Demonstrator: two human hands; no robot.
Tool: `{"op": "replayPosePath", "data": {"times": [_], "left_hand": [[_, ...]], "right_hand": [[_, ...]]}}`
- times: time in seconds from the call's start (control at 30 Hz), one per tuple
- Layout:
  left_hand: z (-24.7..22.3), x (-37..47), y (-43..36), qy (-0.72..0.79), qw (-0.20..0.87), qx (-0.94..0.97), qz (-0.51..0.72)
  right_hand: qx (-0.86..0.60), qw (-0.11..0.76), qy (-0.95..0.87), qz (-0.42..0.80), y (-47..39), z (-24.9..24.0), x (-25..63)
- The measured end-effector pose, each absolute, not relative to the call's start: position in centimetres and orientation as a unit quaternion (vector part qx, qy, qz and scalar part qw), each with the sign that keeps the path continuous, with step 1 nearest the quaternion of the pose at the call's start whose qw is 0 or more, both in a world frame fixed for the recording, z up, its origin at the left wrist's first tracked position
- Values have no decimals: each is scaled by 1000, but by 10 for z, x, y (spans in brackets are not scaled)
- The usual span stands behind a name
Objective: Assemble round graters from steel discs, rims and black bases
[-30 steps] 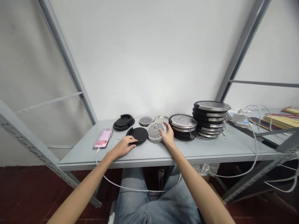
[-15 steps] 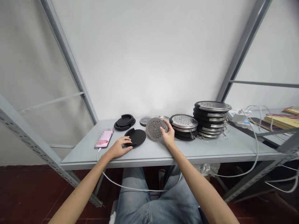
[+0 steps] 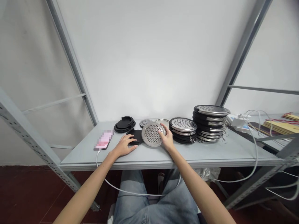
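My right hand (image 3: 167,140) grips the round perforated steel disc (image 3: 153,134) by its right edge, tilted up off the grey surface (image 3: 210,152). My left hand (image 3: 123,146) rests flat, fingers on the flat black round disc (image 3: 135,136), which lies partly behind the steel one.

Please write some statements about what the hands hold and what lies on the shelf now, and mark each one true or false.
1. The right hand holds a perforated metal disc tilted up. True.
2. The left hand rests on the pink phone. False: it touches the black round cover; the phone lies apart, to its left.
3. The taller stack of discs stands right of the shorter stack. True.
4. A black cable runs from the phone. False: the cable is white.
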State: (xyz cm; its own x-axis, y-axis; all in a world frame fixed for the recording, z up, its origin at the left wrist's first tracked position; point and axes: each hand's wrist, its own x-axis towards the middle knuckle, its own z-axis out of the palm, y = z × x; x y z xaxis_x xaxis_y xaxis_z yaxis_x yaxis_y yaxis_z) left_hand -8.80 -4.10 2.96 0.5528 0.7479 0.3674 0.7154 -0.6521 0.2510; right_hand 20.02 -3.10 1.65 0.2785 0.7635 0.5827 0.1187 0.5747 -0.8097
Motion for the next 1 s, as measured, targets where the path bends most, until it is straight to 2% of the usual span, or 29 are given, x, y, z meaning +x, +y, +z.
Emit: {"op": "replayPosePath", "data": {"times": [0.27,0.5,0.73,1.0], "left_hand": [[31,-62,-35,375,115,884,256],[28,-47,-27,401,114,853,314],[22,-40,-27,385,120,870,283],[18,-41,-30,394,126,856,310]], "right_hand": [[-437,695,-455,345,-14,0,203],[-570,622,-451,291,-4,-12,206],[-582,526,-565,254,-2,-14,198],[-594,513,-587,198,-3,-15,188]]}}
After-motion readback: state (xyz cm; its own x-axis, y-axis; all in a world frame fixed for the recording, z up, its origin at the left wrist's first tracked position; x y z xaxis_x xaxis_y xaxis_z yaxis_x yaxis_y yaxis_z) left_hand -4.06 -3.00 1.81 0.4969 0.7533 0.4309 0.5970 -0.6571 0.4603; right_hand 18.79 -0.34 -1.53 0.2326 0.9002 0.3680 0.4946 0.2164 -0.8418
